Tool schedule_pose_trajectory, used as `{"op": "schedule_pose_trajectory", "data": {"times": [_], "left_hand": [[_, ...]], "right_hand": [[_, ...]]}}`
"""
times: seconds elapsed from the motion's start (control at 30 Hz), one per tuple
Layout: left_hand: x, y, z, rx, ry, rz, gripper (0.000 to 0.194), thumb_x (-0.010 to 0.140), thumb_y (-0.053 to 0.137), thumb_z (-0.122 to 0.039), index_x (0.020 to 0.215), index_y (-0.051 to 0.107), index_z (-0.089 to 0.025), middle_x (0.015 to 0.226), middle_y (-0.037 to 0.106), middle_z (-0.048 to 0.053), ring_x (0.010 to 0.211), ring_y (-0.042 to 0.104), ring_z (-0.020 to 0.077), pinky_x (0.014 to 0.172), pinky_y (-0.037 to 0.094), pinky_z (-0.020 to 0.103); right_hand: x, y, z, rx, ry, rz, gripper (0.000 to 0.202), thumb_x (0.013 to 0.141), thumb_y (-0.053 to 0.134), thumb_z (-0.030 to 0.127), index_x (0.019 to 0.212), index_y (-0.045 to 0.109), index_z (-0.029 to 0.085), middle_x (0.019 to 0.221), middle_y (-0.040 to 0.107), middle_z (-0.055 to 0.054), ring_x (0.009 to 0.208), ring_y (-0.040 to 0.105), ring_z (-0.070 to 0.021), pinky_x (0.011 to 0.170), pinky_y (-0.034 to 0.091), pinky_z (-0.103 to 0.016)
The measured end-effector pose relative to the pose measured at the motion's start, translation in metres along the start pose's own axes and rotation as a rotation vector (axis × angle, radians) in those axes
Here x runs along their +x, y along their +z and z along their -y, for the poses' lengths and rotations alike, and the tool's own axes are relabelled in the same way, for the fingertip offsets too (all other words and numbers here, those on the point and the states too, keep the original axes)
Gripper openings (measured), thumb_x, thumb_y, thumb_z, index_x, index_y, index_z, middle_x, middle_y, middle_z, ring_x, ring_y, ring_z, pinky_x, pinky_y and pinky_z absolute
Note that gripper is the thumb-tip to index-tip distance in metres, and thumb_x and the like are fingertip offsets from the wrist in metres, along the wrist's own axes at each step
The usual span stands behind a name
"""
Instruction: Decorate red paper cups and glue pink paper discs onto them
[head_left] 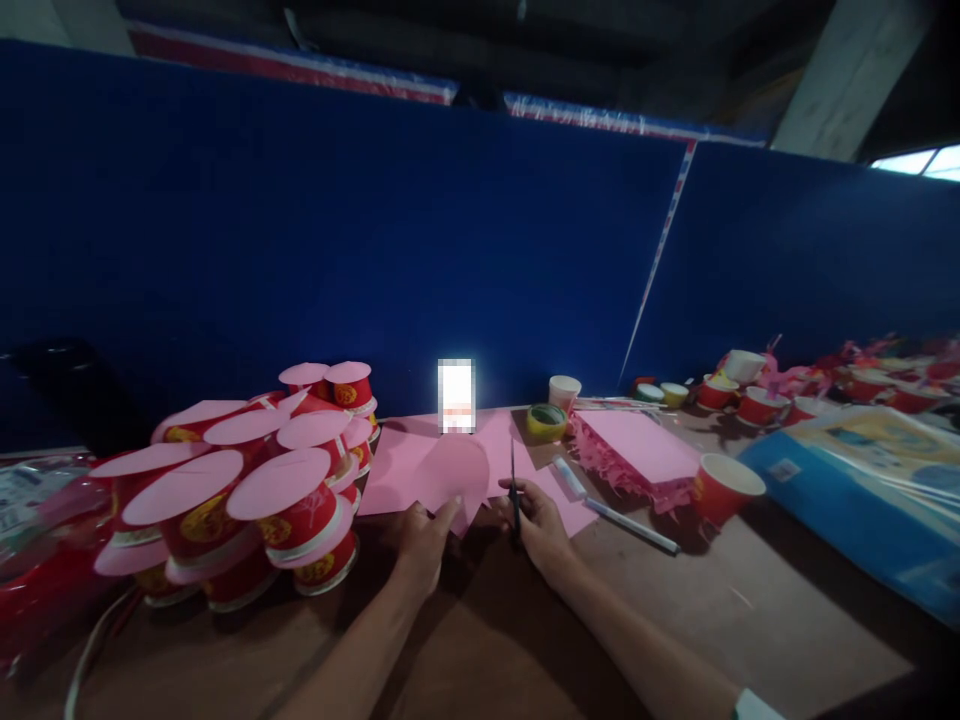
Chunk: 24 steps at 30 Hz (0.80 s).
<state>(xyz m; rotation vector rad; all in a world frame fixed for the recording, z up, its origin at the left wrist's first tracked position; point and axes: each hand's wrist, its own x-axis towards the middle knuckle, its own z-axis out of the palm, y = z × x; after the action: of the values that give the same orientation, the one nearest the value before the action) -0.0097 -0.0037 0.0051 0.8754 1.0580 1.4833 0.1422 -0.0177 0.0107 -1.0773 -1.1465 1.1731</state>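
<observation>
My left hand point(426, 540) pinches the lower edge of a pink paper piece point(454, 470) that looks partly rounded. In my right hand point(538, 525) are dark scissors point(514, 490), held upright with the blades pointing away from me, just right of that piece. More pink paper point(394, 465) lies flat beneath and behind both hands. Right of my right hand, a pale marker point(634, 527) and a white tube-like item point(570, 478) rest on the table.
Stacked red cups with pink paper discs point(281, 485) stand at left. Rightward are yellow tape point(546, 422), a fringed pink paper stack point(637, 445), a red cup point(726, 490) and a blue package point(862, 510). A blue partition point(337, 230) rises behind the table.
</observation>
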Motion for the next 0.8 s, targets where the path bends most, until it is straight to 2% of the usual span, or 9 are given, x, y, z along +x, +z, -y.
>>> {"op": "schedule_pose_trajectory", "data": {"times": [0.2,0.47,0.63,0.8], "left_hand": [[-0.006,0.003,-0.001,0.025,-0.046,0.114,0.034,0.060,0.074,-0.031,0.085,0.064,-0.010,0.081,0.070,0.009,0.072,0.064,0.0190,0.070,0.048,0.030],[-0.009,0.004,-0.008,0.011,-0.138,0.217,0.036,0.059,0.076,-0.032,0.085,0.065,-0.010,0.082,0.071,0.010,0.072,0.065,0.0197,0.068,0.049,0.030],[-0.013,0.007,-0.015,-0.009,-0.184,0.206,0.042,0.055,0.078,-0.035,0.086,0.066,-0.010,0.081,0.072,0.011,0.074,0.066,0.0217,0.071,0.051,0.032],[-0.010,0.006,-0.009,-0.020,-0.155,0.174,0.043,0.057,0.077,-0.035,0.090,0.065,-0.011,0.082,0.071,0.010,0.075,0.066,0.0212,0.073,0.051,0.033]], "right_hand": [[-0.002,0.000,0.011,0.155,-0.040,-0.038,0.053,0.061,0.077,0.038,0.104,0.052,0.019,0.068,0.058,0.003,0.063,0.057,-0.0129,0.055,0.045,-0.023],[-0.002,-0.002,0.013,0.160,-0.055,-0.138,0.052,0.058,0.079,0.034,0.102,0.055,0.020,0.065,0.051,0.006,0.056,0.049,-0.0085,0.050,0.040,-0.019],[-0.001,-0.002,0.012,0.121,-0.065,-0.136,0.051,0.058,0.079,0.032,0.101,0.055,0.019,0.062,0.051,0.006,0.055,0.048,-0.0091,0.050,0.040,-0.019],[-0.002,-0.001,0.011,0.134,-0.057,-0.079,0.052,0.060,0.077,0.030,0.104,0.052,0.020,0.065,0.057,0.005,0.058,0.053,-0.0112,0.054,0.042,-0.021]]}}
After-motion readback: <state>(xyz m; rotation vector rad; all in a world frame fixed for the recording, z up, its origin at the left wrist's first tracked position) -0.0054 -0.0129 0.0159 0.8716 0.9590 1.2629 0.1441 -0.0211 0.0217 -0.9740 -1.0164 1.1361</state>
